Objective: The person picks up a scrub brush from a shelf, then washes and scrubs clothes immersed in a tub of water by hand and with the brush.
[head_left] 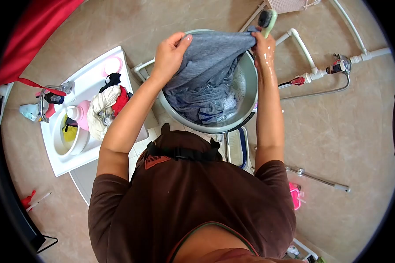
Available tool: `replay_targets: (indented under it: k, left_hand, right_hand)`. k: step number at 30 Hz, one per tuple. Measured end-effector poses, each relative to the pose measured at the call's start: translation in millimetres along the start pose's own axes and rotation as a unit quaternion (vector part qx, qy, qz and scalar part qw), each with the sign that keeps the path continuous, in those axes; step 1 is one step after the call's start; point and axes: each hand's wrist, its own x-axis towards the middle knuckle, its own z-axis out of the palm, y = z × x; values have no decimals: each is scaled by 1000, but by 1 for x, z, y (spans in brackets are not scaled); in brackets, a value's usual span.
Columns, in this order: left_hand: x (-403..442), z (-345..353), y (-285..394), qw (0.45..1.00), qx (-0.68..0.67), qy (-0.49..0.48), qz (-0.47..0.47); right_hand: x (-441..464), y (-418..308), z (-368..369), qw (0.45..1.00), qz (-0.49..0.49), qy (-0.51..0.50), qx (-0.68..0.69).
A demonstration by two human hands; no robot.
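Note:
A wet grey-blue garment (210, 50) is stretched between my hands, its lower part bunched in soapy water inside a round grey-green basin (251, 81). My left hand (171, 56) pinches the upper left edge of the cloth, thumb on top. At the upper right, my right hand (264, 47) is closed on the other corner, with wet suds on the wrist. That same hand also holds a scrub brush (269, 22) with a pale green handle and dark bristles, pointing up and away from the cloth. The garment's exact kind cannot be made out.
On the left, a white sink (92, 160) holds a white bucket (68, 149), a pink bottle (81, 114) and a pile of clothes (103, 107) beside a metal faucet (44, 105). White pipes (314, 75) with a valve run along the wall at right. A red curtain (35, 35) hangs upper left.

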Motion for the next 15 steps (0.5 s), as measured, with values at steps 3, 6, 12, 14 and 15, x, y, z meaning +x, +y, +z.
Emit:
replay_targets:
  k: [3, 6, 12, 14, 15]
  left_hand:
    - [6, 9, 27, 996, -68, 13, 46]
    - [9, 20, 56, 987, -146, 28, 58]
    - [30, 11, 8, 988, -135, 55, -45]
    - [32, 5, -24, 989, -114, 74, -65]
    - [31, 0, -36, 988, -102, 84, -78]
  right_hand:
    - [5, -33, 2, 998, -23, 12, 53]
    - [9, -50, 9, 995, -43, 3, 96]
    - [10, 16, -4, 983, 7, -116, -140]
    - [-13, 40, -9, 965, 7, -139, -221]
    - [-14, 80, -16, 969, -34, -132, -208]
